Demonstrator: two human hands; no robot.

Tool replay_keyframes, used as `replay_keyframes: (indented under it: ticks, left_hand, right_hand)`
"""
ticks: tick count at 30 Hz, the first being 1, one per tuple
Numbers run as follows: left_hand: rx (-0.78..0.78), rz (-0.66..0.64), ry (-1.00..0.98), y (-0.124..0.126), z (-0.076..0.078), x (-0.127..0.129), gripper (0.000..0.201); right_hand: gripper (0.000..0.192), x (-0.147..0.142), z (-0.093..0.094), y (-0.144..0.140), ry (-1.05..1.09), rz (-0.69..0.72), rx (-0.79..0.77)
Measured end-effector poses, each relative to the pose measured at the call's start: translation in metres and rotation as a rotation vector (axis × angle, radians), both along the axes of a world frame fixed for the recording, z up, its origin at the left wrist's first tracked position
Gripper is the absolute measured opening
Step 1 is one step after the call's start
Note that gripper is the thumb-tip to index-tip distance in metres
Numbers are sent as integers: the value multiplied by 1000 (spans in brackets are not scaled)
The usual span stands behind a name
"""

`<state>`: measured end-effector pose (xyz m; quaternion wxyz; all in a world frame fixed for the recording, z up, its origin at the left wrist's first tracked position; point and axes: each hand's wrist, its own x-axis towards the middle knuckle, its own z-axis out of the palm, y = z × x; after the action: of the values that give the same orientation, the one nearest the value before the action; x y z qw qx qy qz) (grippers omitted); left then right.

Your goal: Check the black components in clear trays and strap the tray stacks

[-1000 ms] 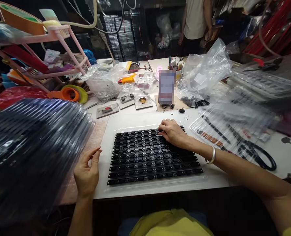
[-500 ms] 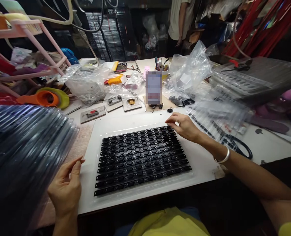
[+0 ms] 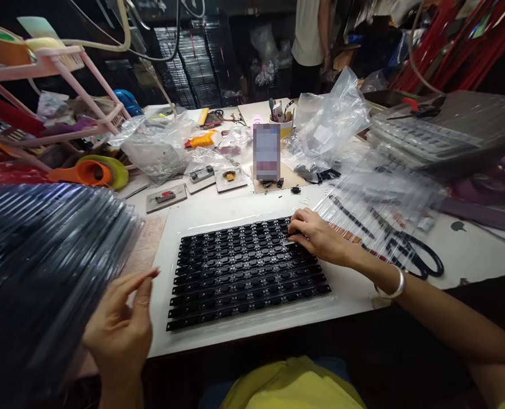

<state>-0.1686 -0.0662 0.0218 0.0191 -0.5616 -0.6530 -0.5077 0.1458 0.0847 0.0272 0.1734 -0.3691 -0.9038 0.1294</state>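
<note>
A clear plastic tray [image 3: 252, 311] holds several rows of black strips [image 3: 243, 267] set with small dark connector-like parts. My right hand [image 3: 316, 236] is over the tray's far right part, its thumb and fingers pinched at the ends of the upper rows. What lies between those fingertips is too small to make out. Off the tray's left side, my left hand [image 3: 122, 324] hovers with thumb and forefinger brought together. Anything in that pinch cannot be made out.
Stacked plastic trays [image 3: 56, 272] fill the left. Behind are small parts on cards [image 3: 166, 197], a tape dispenser [image 3: 92, 172], a blurred-out screen [image 3: 266, 152] and plastic bags [image 3: 329, 125]. Scissors [image 3: 422, 255] lie at right. A person [image 3: 309, 40] stands at the back.
My right hand has moved from the tray's far right corner down over the upper rows. My left hand has shifted slightly right, still pinched. The view has turned a little.
</note>
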Motion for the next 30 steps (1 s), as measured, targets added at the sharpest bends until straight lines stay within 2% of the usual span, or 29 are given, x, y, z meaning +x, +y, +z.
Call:
replay_keyframes:
  ticks: [2, 3, 4, 7, 10, 13, 15, 18, 21, 25, 30]
  left_hand:
    - [-12, -186, 95, -3, 7, 28, 21]
    - [-49, -300, 150, -4, 9, 44, 26]
    - [-79, -412, 203, -4, 10, 60, 31]
    - [-59, -681, 307, -4, 9, 100, 37]
    - [-76, -823, 293, -4, 8, 119, 23]
    - [-134, -904, 292, -4, 9, 121, 15]
    - [-157, -941, 326, -5, 10, 119, 18]
    - [-188, -990, 380, -10, 12, 117, 22]
    - [-185, -1019, 400, -14, 16, 116, 27]
    - [-185, -1023, 393, -18, 19, 117, 24]
    - [-202, -1002, 358, -25, 7, 123, 16]
  right_hand:
    - [3, 0, 9, -18, 141, 4, -19]
    - [4, -1, 14, -30, 226, 12, -82]
    - [4, -2, 18, -45, 308, 24, -190]
    - [11, -6, 24, -89, 507, 35, -669]
    - [20, -9, 18, -116, 676, -17, -1088]
    - [29, -8, 11, -123, 768, -77, -1358]
    - [30, -7, 10, -122, 730, -69, -1424]
    - [29, -5, 12, -121, 619, 37, -1424]
    - [28, -5, 15, -122, 606, 111, -1499]
    - [29, -7, 9, -127, 669, 81, -1590]
    - [32, -9, -7, -138, 729, -2, -1571]
